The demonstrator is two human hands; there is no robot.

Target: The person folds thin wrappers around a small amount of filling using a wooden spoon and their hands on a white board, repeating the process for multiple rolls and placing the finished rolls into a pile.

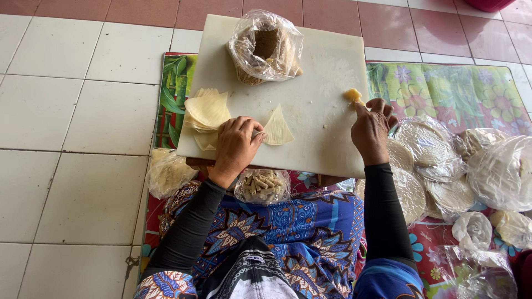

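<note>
Left hand pins a wrapper triangle while the right reaches to the filling lump

The left hand [237, 145] lies curled on the white board [321, 127], fingertips pressing one corner of the thin triangular wrapper [277, 130]; the right hand [370, 128] has its fingers drawn together, apparently just touching the small yellow lump [352, 95]. The wrapper looks light, limp and easily torn, best lifted by an edge; beside it sits a stack of wrappers [208, 113], beyond it an open plastic bag [266, 47]

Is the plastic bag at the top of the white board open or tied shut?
Open. The plastic bag on the white board gapes at its mouth, so the brownish filling inside shows; no knot is visible.
</note>
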